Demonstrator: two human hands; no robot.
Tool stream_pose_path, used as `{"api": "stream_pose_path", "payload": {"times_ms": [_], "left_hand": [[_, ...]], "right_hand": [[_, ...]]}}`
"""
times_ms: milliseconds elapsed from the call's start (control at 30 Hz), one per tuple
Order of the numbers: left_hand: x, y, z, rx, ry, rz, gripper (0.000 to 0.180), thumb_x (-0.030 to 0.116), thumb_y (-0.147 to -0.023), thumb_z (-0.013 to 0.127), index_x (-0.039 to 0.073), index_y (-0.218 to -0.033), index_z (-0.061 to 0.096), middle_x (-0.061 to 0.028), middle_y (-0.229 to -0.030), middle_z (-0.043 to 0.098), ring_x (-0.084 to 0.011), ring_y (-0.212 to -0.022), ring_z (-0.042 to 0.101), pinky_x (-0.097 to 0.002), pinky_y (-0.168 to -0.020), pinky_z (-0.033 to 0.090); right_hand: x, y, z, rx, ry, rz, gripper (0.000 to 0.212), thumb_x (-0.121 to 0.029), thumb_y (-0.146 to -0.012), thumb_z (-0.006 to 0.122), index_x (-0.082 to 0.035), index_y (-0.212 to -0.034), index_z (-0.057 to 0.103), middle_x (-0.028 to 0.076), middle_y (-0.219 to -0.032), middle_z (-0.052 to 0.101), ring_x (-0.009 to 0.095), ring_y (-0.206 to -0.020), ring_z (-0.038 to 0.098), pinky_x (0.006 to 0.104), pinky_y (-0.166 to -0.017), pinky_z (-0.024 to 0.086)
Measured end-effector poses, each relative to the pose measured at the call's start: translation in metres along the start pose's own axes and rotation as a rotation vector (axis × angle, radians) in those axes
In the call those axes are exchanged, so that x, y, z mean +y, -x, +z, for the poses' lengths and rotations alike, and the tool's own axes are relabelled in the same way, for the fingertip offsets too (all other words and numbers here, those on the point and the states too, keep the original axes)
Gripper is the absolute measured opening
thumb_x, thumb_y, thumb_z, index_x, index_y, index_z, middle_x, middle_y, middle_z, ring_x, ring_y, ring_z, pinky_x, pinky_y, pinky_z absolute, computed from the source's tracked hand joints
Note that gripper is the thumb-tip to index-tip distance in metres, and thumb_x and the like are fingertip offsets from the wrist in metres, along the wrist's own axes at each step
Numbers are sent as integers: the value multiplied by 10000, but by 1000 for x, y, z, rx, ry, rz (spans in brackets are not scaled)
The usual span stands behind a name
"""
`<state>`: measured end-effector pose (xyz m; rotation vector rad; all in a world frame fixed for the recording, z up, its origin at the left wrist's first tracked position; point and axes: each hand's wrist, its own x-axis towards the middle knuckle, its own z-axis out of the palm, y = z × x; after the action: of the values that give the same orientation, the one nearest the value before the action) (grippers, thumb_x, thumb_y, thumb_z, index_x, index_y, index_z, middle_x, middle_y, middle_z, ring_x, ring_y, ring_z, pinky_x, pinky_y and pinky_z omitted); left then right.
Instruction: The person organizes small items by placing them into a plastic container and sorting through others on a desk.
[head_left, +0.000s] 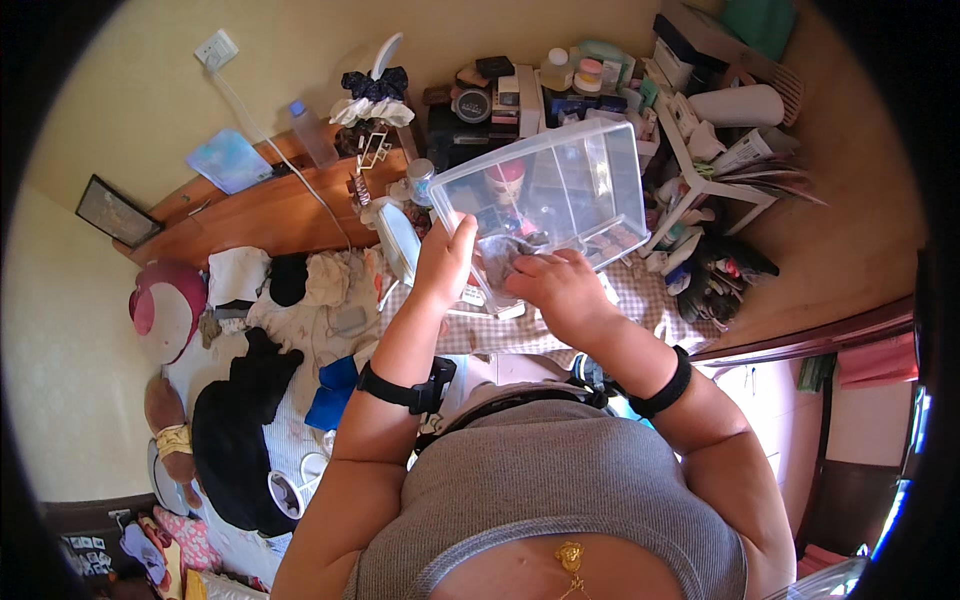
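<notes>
A clear plastic box [610, 175] with thin dividers is held up, tilted, over a checked tablecloth [490, 335]. My left hand [446, 262] grips its near left wall, with the thumb up along the side. A crumpled grey cloth [497, 262] lies against the box at its near left corner. My right hand [567, 292] is closed on this cloth, fingers bent over it and pointing left. Part of the cloth is hidden under those fingers. Through the box's clear plastic a pink-and-white container shows behind it.
Behind the box, the table holds jars [557, 70], small boxes and a white shelf stand [690, 180] crowded with items. At left, a bed bears a black garment [235, 440], other clothes and a pink-and-white cap [165, 312]. A white cable [275, 145] hangs from a wall socket.
</notes>
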<state>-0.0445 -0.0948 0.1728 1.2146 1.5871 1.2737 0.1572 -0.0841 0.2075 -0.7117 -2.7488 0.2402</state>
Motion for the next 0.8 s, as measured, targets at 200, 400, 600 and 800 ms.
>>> {"api": "stream_pose_path", "payload": {"times_ms": [200, 400, 600, 800], "left_hand": [[37, 8, -10, -62, 185, -22, 541, 507, -855, 545, -18, -983, 509, -85, -761, 582, -128, -570, 574, -228, -475, 461], [9, 31, 29, -98, 573, -18, 1038, 474, -691, 740, 115, -1405, 77, -129, -1221, 458, -284, -1123, 496, -438, -851, 497], [12, 29, 56, -119, 882, 27, 427, 271, -858, 628, 67, -1186, 444, -48, -993, 580, -172, -905, 585, -312, -747, 503], [12, 26, 30, -197, 1020, -146, 470, 482, -921, 430, 76, -1138, 523, -82, -1016, 610, -217, -940, 598, -376, -794, 496]], "right_hand": [[13, 3, 1, 252, 23, -47, 179, -95, -711, 566, -122, -879, 623, 56, -1040, 595, 278, -951, 580, 378, -834, 450], [22, -15, -3, 540, -98, 132, 241, -32, -653, 605, -96, -885, 621, 114, -959, 601, 342, -833, 582, 403, -704, 490], [-3, -31, -5, 422, -360, 109, 256, -40, -674, 613, -60, -929, 599, 132, -962, 596, 348, -808, 585, 406, -693, 489], [-8, -16, -1, 303, -311, 17, 352, -18, -690, 593, -74, -1038, 590, 130, -1112, 571, 326, -872, 598, 389, -747, 502]]}}
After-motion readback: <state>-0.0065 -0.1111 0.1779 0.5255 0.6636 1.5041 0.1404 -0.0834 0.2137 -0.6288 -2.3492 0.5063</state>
